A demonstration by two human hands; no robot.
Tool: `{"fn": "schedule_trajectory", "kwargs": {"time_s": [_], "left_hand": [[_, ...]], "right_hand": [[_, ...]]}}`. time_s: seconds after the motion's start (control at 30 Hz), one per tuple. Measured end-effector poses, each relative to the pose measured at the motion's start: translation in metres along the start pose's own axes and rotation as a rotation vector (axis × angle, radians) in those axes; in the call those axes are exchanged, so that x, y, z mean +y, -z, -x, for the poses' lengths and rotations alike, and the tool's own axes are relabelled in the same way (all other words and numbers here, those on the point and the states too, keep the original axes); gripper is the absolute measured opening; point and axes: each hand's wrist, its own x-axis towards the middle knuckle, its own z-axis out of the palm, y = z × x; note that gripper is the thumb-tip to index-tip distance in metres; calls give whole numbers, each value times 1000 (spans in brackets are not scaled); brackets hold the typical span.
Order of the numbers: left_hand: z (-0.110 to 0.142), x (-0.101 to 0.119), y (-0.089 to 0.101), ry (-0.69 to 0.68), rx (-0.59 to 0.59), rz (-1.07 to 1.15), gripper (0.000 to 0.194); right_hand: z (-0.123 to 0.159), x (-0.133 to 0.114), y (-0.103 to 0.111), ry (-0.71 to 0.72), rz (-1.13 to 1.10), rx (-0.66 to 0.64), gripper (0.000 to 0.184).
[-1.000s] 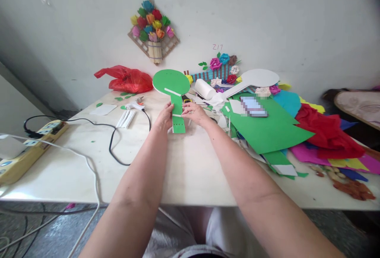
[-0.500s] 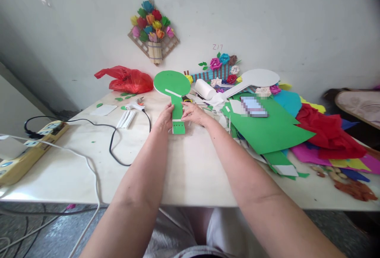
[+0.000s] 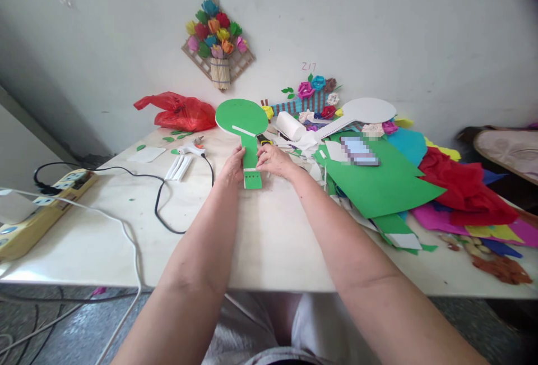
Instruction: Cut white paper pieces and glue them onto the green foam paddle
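Middle of frame: my left grip (image 3: pixel 232 167) is closed on the lower part of a green paddle (image 3: pixel 242 114), round end toward the wall, two white strips (image 3: pixel 244 130) across it. My right grip (image 3: pixel 275 161) meets its right edge; whether pinching, I cannot tell. Glue gun (image 3: pixel 192 148) on the worktop (image 3: pixel 277 230), left of centre; red bag (image 3: pixel 185 112) beyond.
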Motion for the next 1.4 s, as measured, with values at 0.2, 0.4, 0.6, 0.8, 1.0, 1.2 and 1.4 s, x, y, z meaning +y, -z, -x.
{"fn": "schedule_trajectory", "kwargs": {"time_s": [0.2, 0.4, 0.6, 0.8, 1.0, 1.2, 1.4], "left_hand": [[3, 1, 7, -1, -136, -22, 56], [11, 5, 10, -47, -296, -53, 86], [15, 6, 5, -34, -320, -59, 86], [17, 6, 0, -56, -251, -76, 71], [19, 6, -2, -20, -234, -34, 75], [18, 3, -1, 5, -233, -5, 75], [21, 4, -3, 11, -239, -8, 73]], "right_hand": [[1, -2, 2, -19, 22, 1, 2], [-1, 3, 2, -16, -42, -6, 3], [-1, 5, 3, 4, -78, -3, 1], [-3, 6, 1, -46, -148, 51, 8], [1, 2, 1, -209, -412, -14, 13], [7, -5, 3, -493, -698, -102, 23], [6, -2, 0, -523, -909, -129, 24]]}}
